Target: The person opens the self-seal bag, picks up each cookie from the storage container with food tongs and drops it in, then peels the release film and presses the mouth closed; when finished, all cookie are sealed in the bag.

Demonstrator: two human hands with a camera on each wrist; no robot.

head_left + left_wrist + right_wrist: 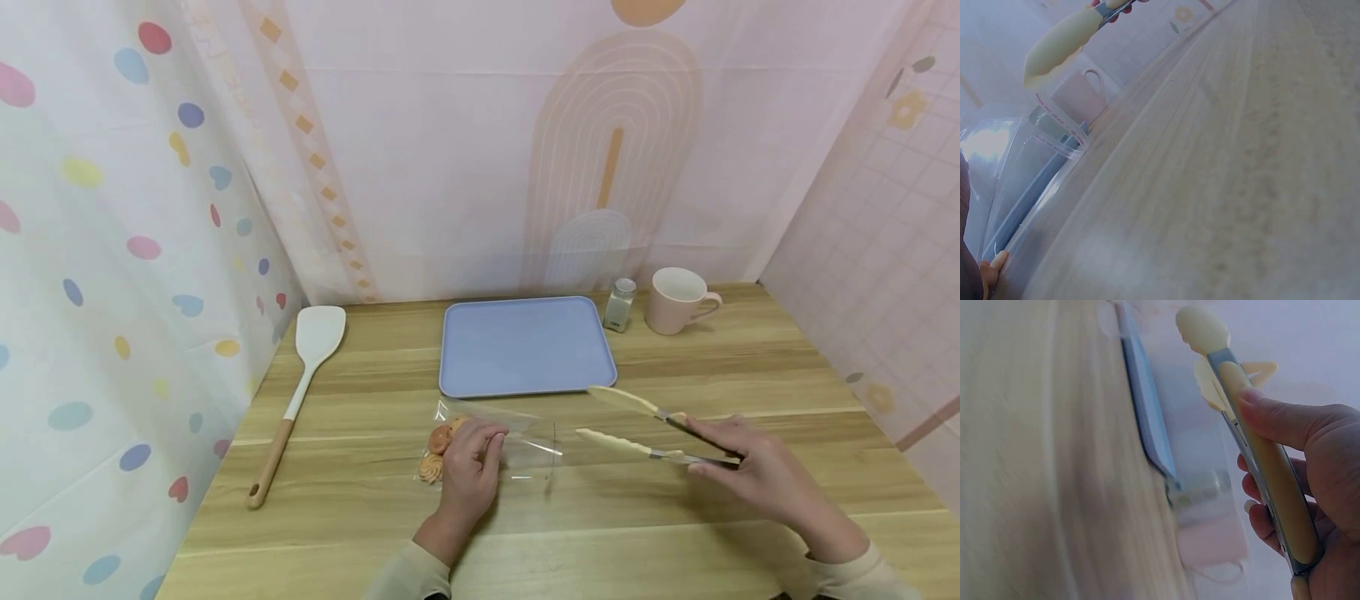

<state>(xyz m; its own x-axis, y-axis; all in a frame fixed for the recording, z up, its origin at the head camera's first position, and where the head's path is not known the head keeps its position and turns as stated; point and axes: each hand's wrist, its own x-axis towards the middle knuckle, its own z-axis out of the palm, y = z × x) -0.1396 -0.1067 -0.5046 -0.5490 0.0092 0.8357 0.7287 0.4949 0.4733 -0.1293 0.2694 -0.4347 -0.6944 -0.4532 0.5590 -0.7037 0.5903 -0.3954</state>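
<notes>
My left hand (471,471) pinches the upper film of a clear plastic bag (528,457) lying on the table. Several cookies (431,468) sit in the bag's left end, partly covered by that hand. In the left wrist view the bag's mouth (1063,122) gapes, with red print along its edge. My right hand (765,471) grips a pair of tongs (652,450) with cream tips and metal arms. The tongs' tips are spread apart, hold nothing and point left at the bag's mouth. In the right wrist view, thumb and fingers wrap the tongs' yellowish handle (1266,462).
A blue tray (527,346) lies behind the bag. At its right stand a small glass shaker (619,307) and a pink mug (675,302). A white spatula (306,383) with a wooden handle lies at the left. Curtains (420,150) hang around the wooden table (360,517).
</notes>
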